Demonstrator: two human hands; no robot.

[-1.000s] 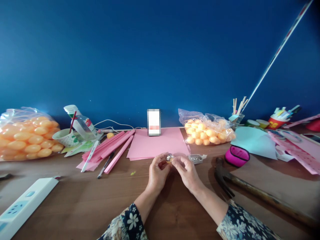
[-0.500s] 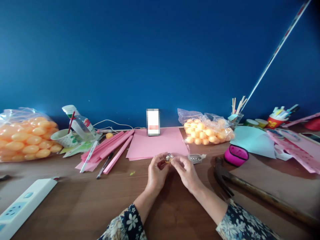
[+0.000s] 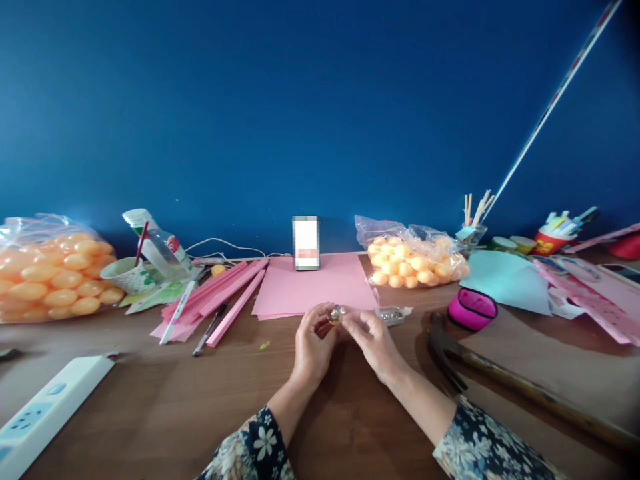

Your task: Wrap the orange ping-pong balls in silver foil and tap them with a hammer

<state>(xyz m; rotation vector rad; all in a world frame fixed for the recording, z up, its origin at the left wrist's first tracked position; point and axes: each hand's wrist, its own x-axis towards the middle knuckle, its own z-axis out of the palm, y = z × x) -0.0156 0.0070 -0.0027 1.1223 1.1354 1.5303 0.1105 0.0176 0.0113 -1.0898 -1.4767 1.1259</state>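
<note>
Between the fingertips of both my hands is a small shiny silver ball [image 3: 337,313], with a yellowish tint along its underside. My left hand [image 3: 313,343] pinches it from the left, thumb and fingers curled round. From the right, the fingertips of my right hand [image 3: 371,343] close on its edge. Just behind my right hand, a clear packet [image 3: 393,316] of similar silver pieces lies on the table, partly hidden by the fingers. Pink paper sheets [image 3: 315,287] lie flat beyond both hands.
A claw hammer [image 3: 510,377] lies at right near a magenta fabric band [image 3: 473,309]. Bags of orange balls stand left [image 3: 63,277] and right [image 3: 413,260]. At left are pink strips [image 3: 235,293], pens, a leaning bottle [image 3: 173,253] and a power strip [image 3: 50,407]. A blurred-out phone [image 3: 306,243] stands upright ahead.
Almost nothing differs. Both hands keep their pinch on the silver ball, which has shifted very slightly up and left in view.
</note>
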